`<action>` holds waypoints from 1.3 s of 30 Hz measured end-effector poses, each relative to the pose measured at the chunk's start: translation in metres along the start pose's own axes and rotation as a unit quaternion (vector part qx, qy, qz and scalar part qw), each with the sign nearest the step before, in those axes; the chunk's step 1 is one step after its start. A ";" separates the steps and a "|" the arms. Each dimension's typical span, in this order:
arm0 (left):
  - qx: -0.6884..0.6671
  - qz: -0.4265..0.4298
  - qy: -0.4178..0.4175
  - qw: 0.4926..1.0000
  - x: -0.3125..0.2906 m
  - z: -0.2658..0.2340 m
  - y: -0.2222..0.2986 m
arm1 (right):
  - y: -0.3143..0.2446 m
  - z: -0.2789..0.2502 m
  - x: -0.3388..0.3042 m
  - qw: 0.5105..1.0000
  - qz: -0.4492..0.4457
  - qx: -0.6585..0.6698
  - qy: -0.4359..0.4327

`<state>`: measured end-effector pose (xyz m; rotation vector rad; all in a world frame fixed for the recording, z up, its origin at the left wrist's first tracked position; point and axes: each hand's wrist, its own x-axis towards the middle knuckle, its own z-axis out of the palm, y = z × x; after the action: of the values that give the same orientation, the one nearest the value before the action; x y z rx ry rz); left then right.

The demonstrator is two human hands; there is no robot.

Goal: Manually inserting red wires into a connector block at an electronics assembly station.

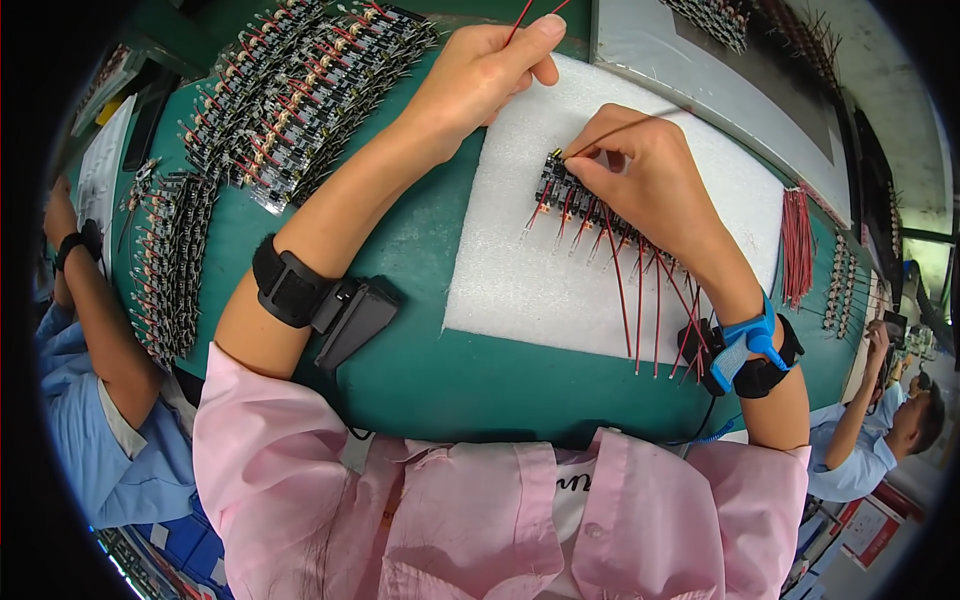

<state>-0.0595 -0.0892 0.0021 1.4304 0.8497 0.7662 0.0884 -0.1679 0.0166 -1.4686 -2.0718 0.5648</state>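
My left hand (480,80) is raised near the far edge of the foam, its fingers closed around thin red wires (522,14) that run out at the top. My right hand (640,185) pinches with thumb and forefinger at the left end of a row of small black circuit boards (590,212). A thin dark-red wire (630,126) comes out of that pinch and slants across the back of the hand. Several red wires (622,285) hang from the row toward me, beside short clear-tipped parts. The row lies on a white foam sheet (500,290); my right hand partly covers it.
Rows of wired boards (320,95) cover the far left of the green table (420,270); more boards (170,270) lie nearer. A red wire bundle (796,245) lies right of the foam, by a grey metal-edged panel (720,110). Other people sit at both sides.
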 end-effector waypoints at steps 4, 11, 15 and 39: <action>0.000 0.000 0.010 1.000 0.000 0.002 0.001 | -0.006 -0.003 -0.001 0.995 -0.049 -0.081 -0.007; 0.049 0.037 -0.005 0.998 0.002 0.002 -0.004 | -0.017 -0.003 -0.005 0.967 -0.093 -0.234 -0.041; 0.095 0.069 0.005 0.993 0.002 0.006 -0.005 | -0.014 -0.012 -0.006 0.971 -0.085 -0.219 -0.042; 0.239 -0.032 -0.084 0.967 -0.059 -0.001 0.001 | 0.026 -0.050 -0.119 0.842 0.407 0.352 0.043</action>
<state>-0.0902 -0.1399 0.0056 1.8530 0.9833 0.3940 0.1703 -0.2707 0.0174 -1.7635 -0.8734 1.3688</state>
